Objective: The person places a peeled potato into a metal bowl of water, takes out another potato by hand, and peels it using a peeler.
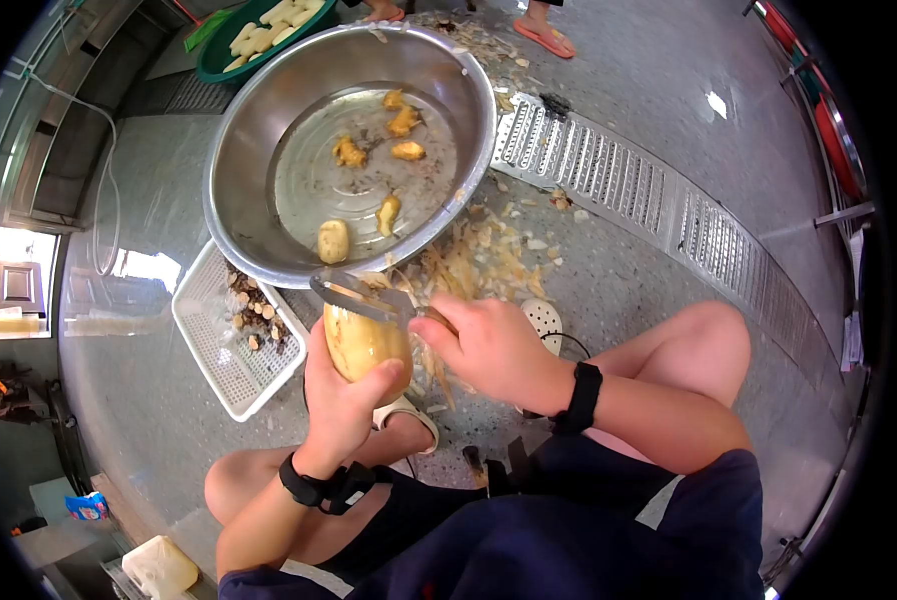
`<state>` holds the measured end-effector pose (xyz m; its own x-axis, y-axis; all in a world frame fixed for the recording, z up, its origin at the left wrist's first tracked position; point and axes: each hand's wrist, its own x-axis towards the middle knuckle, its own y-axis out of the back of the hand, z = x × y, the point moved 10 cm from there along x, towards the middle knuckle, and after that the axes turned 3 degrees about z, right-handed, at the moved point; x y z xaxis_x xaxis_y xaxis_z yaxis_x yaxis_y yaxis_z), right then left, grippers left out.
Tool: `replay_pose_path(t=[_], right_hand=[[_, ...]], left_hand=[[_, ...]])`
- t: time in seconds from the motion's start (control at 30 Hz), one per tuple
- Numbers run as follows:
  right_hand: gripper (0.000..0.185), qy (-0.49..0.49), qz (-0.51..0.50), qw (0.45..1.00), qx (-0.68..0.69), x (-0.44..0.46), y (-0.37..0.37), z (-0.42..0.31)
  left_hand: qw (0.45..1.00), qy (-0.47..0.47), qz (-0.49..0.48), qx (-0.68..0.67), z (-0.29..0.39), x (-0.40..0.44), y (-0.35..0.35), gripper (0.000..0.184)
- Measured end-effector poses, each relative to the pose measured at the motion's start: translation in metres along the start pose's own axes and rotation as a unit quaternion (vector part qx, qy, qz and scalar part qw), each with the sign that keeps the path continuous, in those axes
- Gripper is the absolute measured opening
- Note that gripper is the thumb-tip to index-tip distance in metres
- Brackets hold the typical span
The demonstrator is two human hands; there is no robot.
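Observation:
My left hand [354, 385] wraps round a thick pale-yellow piece of what looks like lotus root [359, 345], held tilted with its top end up. Closed on the brownish handle of a metal peeler [341, 296], my right hand [494, 345] holds the blade across the upper part of the root. The fingers hide most of the handle. Just beyond both hands is a large steel basin [239, 165] of shallow cloudy water. Inside lie several knobbly ginger pieces [349, 152] and a short pale-yellow chunk [334, 241].
A white perforated basket [201, 330] of brown-edged scraps stands left of the basin. Peelings [479, 260] litter the floor beside a metal drain grate [609, 160]. Behind are a green tub [214, 68] of pale oblong pieces and another person's sandalled foot [546, 35].

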<state>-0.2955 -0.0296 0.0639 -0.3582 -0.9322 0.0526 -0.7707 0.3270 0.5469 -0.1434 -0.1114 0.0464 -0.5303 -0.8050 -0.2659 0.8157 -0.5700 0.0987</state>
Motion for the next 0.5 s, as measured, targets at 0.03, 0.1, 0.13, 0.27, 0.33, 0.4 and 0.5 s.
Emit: replay_pose_path(t=[0.03, 0.1, 0.13, 0.27, 0.33, 0.4, 0.5], right_hand=[[0.038, 0.001, 0.001, 1.000, -0.007, 0.002, -0.001, 0.004], [0.038, 0.000, 0.000, 1.000, -0.022, 0.004, -0.005, 0.014], [0.039, 0.001, 0.000, 1.000, -0.028, 0.005, -0.009, 0.020], [0.038, -0.119, 0.054, 0.985, -0.109, 0.020, 0.018, 0.120], [0.041, -0.148, 0.017, 0.986, -0.080, 0.011, 0.019, 0.099], [0.042, -0.122, 0.005, 0.992, -0.036, 0.008, 0.010, 0.079], [0.041, -0.034, 0.016, 0.999, 0.018, -0.003, 0.003, 0.045]], left_hand=[[1.000, 0.009, -0.005, 0.015, -0.003, 0.001, 0.001, 0.067], [0.998, 0.055, -0.011, -0.038, -0.019, 0.005, -0.001, 0.067], [0.995, 0.076, -0.013, -0.062, -0.025, 0.005, 0.000, 0.067], [0.993, 0.062, -0.057, -0.079, -0.020, -0.008, 0.002, 0.073], [0.989, 0.079, -0.082, -0.096, -0.020, -0.004, 0.005, 0.072], [0.979, 0.107, -0.098, -0.144, -0.024, 0.000, 0.005, 0.071], [0.979, 0.105, -0.092, -0.149, -0.025, 0.001, 0.009, 0.071]])
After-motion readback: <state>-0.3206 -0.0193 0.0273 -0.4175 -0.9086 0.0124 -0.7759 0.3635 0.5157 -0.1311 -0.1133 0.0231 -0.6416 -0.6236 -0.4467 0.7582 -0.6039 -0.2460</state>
